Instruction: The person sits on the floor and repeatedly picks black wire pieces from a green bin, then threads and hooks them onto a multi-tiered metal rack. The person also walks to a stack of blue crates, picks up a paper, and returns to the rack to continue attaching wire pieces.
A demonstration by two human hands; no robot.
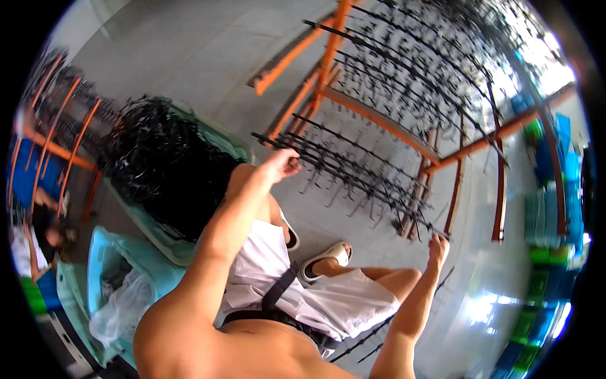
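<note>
A long black rod [363, 187] with thin hooks along it stretches between my two hands, in front of an orange rack. My left hand [282, 165] is closed near the rod's left end. Farther right and nearer to me, my right hand [438, 251] is closed at its other end. Similar hooked rods [372, 151] lie across the rack just behind it, so the rods overlap in the picture. A green crate [211, 131] left of my left arm is heaped with a tangle of thin black pieces [167, 164].
The orange rack [379, 120] rises ahead, its upper levels full of hooked rods. A light-blue bin [120, 243] with clear plastic bags stands at left. Blue and green crates [543, 271] are stacked at far right. Another person [41, 234] is at far left. Loose rods [366, 338] lie near my right leg.
</note>
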